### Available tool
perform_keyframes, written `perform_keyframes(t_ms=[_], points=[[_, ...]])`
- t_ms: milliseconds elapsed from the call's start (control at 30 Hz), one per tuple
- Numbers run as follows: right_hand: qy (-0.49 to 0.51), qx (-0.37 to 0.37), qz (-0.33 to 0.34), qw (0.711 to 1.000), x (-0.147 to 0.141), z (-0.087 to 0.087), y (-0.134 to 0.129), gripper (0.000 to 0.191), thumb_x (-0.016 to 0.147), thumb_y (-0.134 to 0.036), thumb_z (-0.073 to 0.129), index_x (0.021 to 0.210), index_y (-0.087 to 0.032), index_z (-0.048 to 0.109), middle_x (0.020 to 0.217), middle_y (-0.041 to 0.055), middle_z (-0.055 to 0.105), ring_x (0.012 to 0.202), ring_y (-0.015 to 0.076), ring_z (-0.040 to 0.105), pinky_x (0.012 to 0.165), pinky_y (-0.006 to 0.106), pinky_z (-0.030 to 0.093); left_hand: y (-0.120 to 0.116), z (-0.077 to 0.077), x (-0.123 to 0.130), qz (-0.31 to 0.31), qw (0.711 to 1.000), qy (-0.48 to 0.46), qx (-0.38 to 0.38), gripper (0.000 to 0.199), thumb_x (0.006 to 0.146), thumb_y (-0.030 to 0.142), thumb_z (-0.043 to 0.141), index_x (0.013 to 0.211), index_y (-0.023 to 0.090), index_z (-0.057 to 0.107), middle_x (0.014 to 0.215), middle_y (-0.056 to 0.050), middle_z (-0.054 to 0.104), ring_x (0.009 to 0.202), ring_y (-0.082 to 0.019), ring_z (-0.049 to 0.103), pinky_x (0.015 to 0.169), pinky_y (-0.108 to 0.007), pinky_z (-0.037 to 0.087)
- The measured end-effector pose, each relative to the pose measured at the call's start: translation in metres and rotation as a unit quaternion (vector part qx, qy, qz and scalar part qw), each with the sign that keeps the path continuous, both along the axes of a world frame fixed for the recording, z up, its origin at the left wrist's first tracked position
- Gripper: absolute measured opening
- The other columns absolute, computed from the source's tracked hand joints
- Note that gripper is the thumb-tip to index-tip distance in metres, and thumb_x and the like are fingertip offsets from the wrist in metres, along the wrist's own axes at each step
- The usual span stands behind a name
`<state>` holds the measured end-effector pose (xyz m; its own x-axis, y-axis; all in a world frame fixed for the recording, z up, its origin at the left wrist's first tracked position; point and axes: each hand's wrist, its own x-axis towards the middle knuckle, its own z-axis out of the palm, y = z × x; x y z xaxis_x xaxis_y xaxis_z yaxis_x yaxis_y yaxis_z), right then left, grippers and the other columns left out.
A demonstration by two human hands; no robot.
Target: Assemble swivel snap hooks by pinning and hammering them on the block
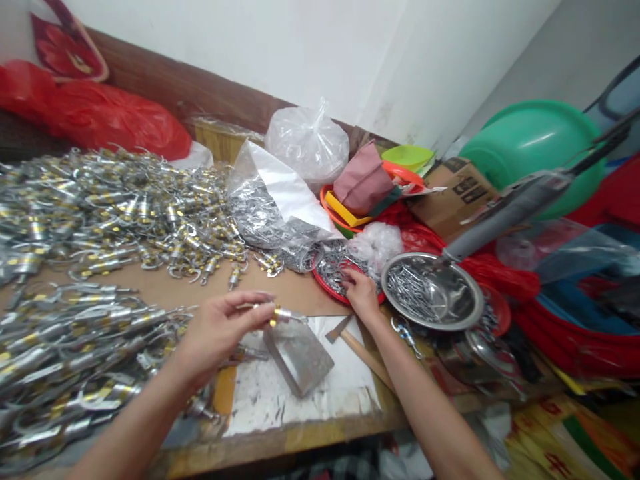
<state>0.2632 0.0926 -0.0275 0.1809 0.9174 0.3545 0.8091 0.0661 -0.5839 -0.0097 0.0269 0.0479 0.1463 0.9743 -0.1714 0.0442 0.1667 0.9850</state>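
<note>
My left hand point(213, 337) is closed in a pinch on a small silver metal fitting with brass-coloured parts point(283, 313), its thin end pointing right. Just under the fitting, a grey metal block point(301, 360) rests on a white, smudged sheet point(270, 407). My right hand point(361, 292) reaches into a red dish point(325, 288) of small metal pins point(331, 263). Its fingers are curled among the pins; whether they grip one is hidden. Between the block and my right forearm lies a hammer with a wooden handle point(367, 357).
Similar fittings point(130, 207) are heaped at left, with more in rows point(85, 360) nearer me. A plastic bag of metal pieces point(265, 213) stands behind the dish. At right are a steel bowl of pins point(465, 300), a grey-handled tool point(510, 210) and a green basin point(540, 153).
</note>
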Motion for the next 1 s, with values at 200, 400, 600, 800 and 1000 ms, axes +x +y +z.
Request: perform_keyframes(t_ms=[200,400,600,800,1000], points=[[0.052,0.038,-0.012,0.998,-0.014,0.024,-0.022,0.030,0.072,-0.011,0.046,0.100,-0.016,0.055,0.085,0.0062,0.063,0.080,0.0189,0.059,0.078,0.035,0.045,-0.039,-0.033,0.017,0.032,0.999,-0.031,0.023,0.014,0.055,0.027,0.074,0.065,0.020,0.067,0.071,-0.001,0.069,0.072,-0.020,0.063,0.071,-0.029,0.050],[0.308,0.036,0.155,0.938,-0.083,0.049,-0.088,0.037,0.071,-0.012,0.056,0.103,-0.022,0.040,0.073,-0.0029,0.057,0.067,0.0109,0.060,0.063,0.023,0.051,-0.048,-0.036,0.018,0.048,0.997,0.003,0.063,0.006,0.060,0.023,0.070,0.061,0.021,0.065,0.072,-0.001,0.069,0.074,-0.019,0.063,0.072,-0.028,0.050],[0.226,0.080,0.269,0.933,-0.105,0.054,-0.129,0.042,0.074,-0.001,0.049,0.109,-0.023,0.043,0.086,0.0023,0.062,0.077,0.0113,0.062,0.070,0.024,0.053,-0.058,-0.037,0.021,0.062,0.993,-0.058,0.081,0.017,0.060,0.016,0.068,0.075,0.021,0.062,0.069,0.003,0.070,0.067,-0.016,0.066,0.065,-0.023,0.054],[0.202,0.072,0.296,0.931,-0.103,0.055,-0.130,0.043,0.076,-0.001,0.045,0.112,-0.022,0.040,0.080,0.0017,0.065,0.072,0.0110,0.064,0.065,0.022,0.054,-0.058,-0.040,0.020,0.057,0.989,0.036,0.133,0.033,0.061,0.018,0.068,0.093,0.025,0.067,0.078,0.001,0.074,0.067,-0.017,0.068,0.065,-0.024,0.054],[0.248,0.051,0.270,0.929,-0.105,0.057,-0.138,0.039,0.076,-0.004,0.051,0.110,-0.022,0.041,0.079,0.0009,0.066,0.075,0.0120,0.064,0.071,0.024,0.053,-0.060,-0.031,0.015,0.047,0.973,0.089,0.206,0.014,0.062,0.018,0.066,0.070,0.027,0.073,0.075,0.000,0.074,0.071,-0.018,0.067,0.073,-0.025,0.051]])
